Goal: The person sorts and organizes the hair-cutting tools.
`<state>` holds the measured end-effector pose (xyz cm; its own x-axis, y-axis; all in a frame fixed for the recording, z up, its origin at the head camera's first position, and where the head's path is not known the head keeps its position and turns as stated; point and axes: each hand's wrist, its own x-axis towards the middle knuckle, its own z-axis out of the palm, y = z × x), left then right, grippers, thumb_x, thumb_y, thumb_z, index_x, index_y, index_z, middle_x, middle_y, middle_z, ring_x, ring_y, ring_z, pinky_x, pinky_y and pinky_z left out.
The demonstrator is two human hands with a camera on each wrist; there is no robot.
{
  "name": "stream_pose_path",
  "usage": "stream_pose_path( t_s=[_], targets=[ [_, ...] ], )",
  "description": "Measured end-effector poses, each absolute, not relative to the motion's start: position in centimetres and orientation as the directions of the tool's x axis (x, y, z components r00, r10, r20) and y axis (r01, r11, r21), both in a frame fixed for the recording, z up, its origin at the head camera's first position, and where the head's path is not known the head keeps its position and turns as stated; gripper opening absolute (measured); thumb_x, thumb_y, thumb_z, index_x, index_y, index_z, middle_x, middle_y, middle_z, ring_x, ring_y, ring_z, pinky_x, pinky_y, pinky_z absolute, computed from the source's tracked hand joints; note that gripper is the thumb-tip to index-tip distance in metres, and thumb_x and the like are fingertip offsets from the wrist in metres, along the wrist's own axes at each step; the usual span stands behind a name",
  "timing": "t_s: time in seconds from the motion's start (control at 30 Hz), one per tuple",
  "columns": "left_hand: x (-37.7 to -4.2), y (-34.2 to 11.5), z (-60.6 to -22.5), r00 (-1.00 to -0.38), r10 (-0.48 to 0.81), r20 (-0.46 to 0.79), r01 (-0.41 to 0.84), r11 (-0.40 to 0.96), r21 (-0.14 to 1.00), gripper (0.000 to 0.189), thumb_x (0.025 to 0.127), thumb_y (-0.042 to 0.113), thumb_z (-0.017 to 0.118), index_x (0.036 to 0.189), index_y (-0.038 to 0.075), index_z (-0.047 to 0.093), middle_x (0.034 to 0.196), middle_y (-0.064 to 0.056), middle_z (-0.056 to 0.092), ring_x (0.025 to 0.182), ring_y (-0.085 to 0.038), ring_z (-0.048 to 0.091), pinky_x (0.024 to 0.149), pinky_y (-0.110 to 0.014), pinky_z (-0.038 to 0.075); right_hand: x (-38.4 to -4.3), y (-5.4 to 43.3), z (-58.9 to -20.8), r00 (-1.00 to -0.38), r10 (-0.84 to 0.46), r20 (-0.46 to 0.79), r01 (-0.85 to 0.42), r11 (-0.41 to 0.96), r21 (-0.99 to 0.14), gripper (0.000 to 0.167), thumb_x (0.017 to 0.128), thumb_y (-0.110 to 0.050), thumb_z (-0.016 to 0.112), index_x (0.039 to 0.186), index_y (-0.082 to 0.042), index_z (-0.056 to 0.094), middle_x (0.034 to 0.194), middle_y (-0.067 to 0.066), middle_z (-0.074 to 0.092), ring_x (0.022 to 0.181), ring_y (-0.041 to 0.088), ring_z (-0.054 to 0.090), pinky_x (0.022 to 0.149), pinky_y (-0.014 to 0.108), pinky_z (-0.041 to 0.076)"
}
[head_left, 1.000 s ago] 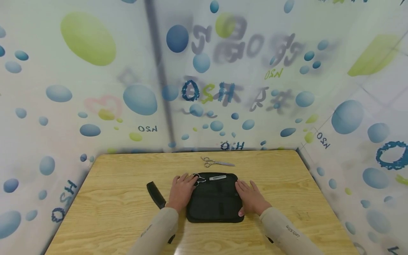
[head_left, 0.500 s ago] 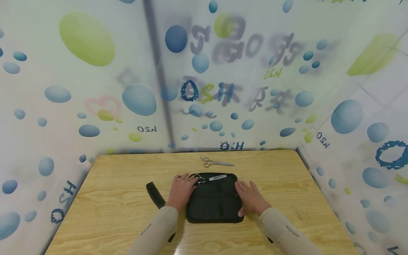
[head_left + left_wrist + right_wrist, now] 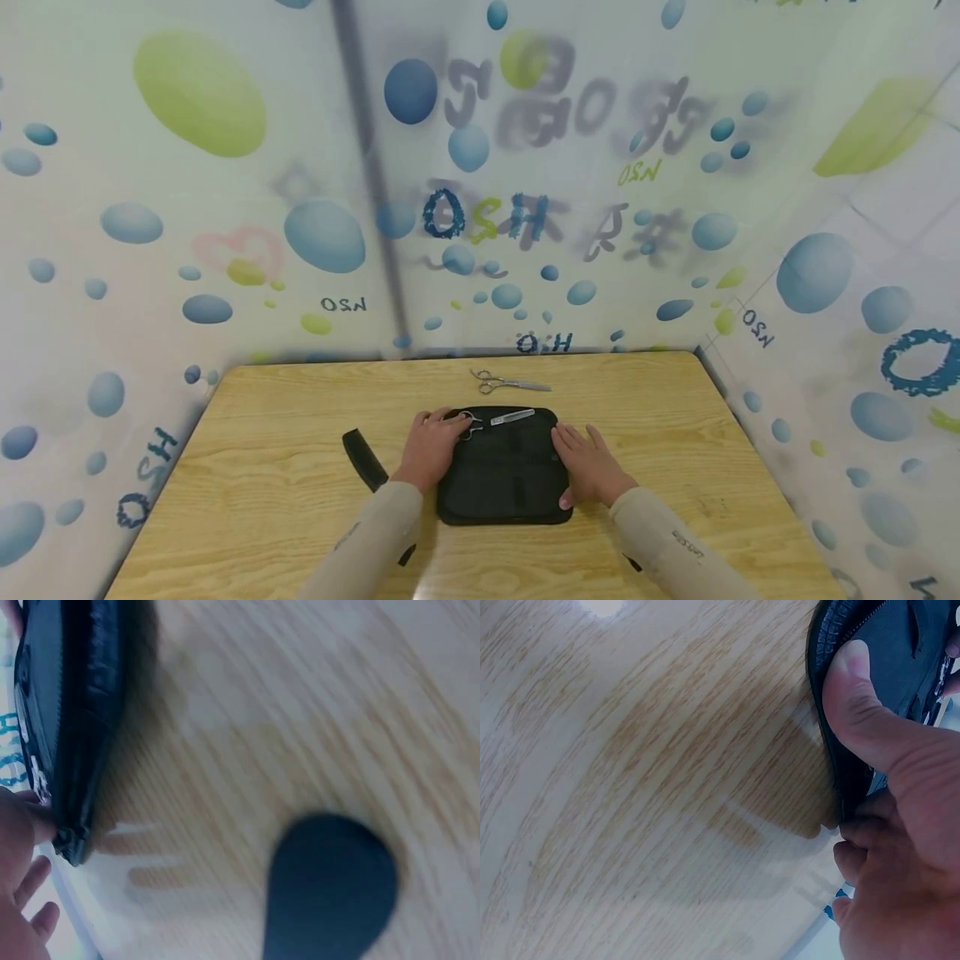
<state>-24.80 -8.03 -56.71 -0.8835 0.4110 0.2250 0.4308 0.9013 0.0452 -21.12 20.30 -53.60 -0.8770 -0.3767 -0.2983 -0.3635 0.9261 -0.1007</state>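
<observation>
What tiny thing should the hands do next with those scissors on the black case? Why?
Maybe the left hand should gently straighten the scissors on the case: its fingers are at their handle end, they slant a little, and the right hand on the case's right edge could hold it steady.

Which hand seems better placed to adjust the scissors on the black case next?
Probably the left hand: its fingers are at the handle end of those scissors, near the far-left corner of the black zippered case. The right hand rests along the right edge, farther away.
</observation>
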Motion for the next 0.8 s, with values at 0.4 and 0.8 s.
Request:
stream_pose_path(
  t_s=[0.4,0.8],
  targets=[
    [-24.5,-7.5,-56.2,-0.881,0.403,0.249,0.447,0.882,0.153,0.033,0.089,0.022,0.071,0.122,0.020,0.068,0.118,0.003,0.072,0.120,-0.025,0.060,0.099,-0.051,0.045,-21.1,20.2,-53.6,-0.874,-0.381,-0.301,-0.368,0.924,-0.102,0.111,0.065,-0.044,0.086,0.150,0.000,0.031,0.159,0.015,0.030,0.149,0.029,0.026,0.121,0.055,0.010],
    [-25.0,-6.8,-56.3,-0.882,0.394,0.257,0.443,0.881,0.168,0.032,0.089,0.014,0.069,0.121,0.020,0.068,0.115,0.003,0.073,0.120,-0.024,0.060,0.098,-0.049,0.045,-21.1,20.2,-53.6,-0.875,-0.377,-0.304,-0.362,0.926,-0.105,0.111,0.064,-0.044,0.087,0.150,-0.001,0.032,0.159,0.014,0.030,0.149,0.029,0.026,0.121,0.055,0.010]
  ],
)
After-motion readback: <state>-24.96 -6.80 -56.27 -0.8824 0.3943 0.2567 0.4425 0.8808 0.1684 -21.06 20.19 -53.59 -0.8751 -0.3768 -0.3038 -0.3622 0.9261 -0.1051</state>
